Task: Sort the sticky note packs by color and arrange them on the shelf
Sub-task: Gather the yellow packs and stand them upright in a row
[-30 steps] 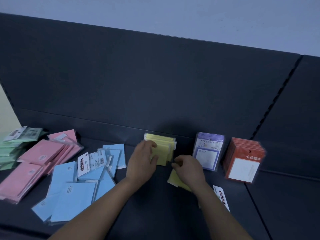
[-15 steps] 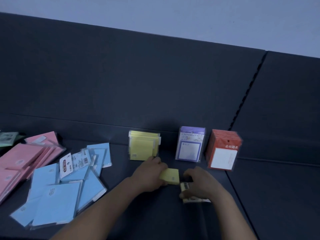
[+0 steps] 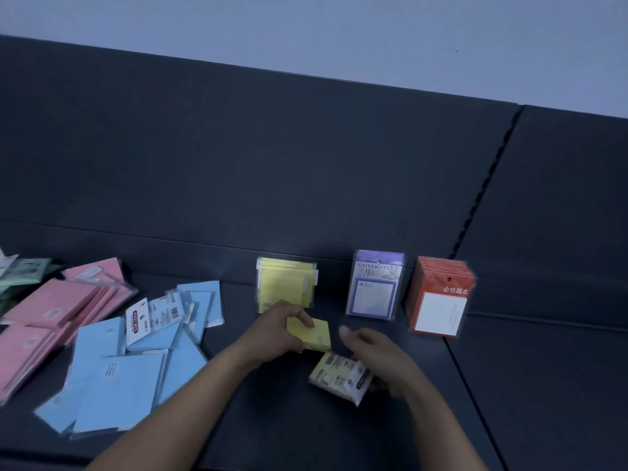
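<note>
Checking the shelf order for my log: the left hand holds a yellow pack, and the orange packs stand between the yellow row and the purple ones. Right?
Not quite. The head view shows the purple packs in the middle, between the yellow row and the orange packs. The left hand does hold a yellow pack.

Two forearms in shot, both bare all the way from the picture's bottom edge to the wrist. The left forearm [image 3: 190, 402] is smooth and narrows into the left grip [image 3: 278, 331], where a short, rounded thumbnail [image 3: 307, 322] shows. The right forearm [image 3: 438, 423] has the same plain look. The right grip [image 3: 377, 355] is smeared by blur, one nail just readable in the dim light.
</note>
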`<state>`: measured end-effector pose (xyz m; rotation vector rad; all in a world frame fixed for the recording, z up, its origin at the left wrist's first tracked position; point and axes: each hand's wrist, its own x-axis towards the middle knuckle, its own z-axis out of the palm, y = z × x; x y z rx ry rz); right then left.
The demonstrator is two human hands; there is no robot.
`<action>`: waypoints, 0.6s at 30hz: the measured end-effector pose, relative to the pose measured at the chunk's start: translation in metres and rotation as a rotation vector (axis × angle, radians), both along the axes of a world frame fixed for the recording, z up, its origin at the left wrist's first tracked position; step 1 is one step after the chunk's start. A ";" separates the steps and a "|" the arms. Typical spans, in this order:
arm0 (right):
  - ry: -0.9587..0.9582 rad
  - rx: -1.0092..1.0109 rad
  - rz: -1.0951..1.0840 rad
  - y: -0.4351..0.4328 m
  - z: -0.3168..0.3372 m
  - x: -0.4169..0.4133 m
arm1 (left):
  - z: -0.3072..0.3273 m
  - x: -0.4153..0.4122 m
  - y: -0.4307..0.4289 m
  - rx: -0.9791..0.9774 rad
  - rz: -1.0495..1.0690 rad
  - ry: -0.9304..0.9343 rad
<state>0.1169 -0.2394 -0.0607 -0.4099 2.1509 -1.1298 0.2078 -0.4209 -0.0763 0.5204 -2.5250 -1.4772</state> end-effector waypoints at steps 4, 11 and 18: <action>-0.301 -0.238 0.078 0.001 0.005 0.000 | 0.000 0.006 -0.007 0.244 0.050 -0.015; -0.108 -0.159 0.282 -0.008 -0.002 0.007 | 0.000 0.011 -0.008 0.059 0.211 0.113; -0.362 -0.375 0.195 -0.020 0.000 0.012 | 0.017 0.020 -0.009 0.001 0.256 0.270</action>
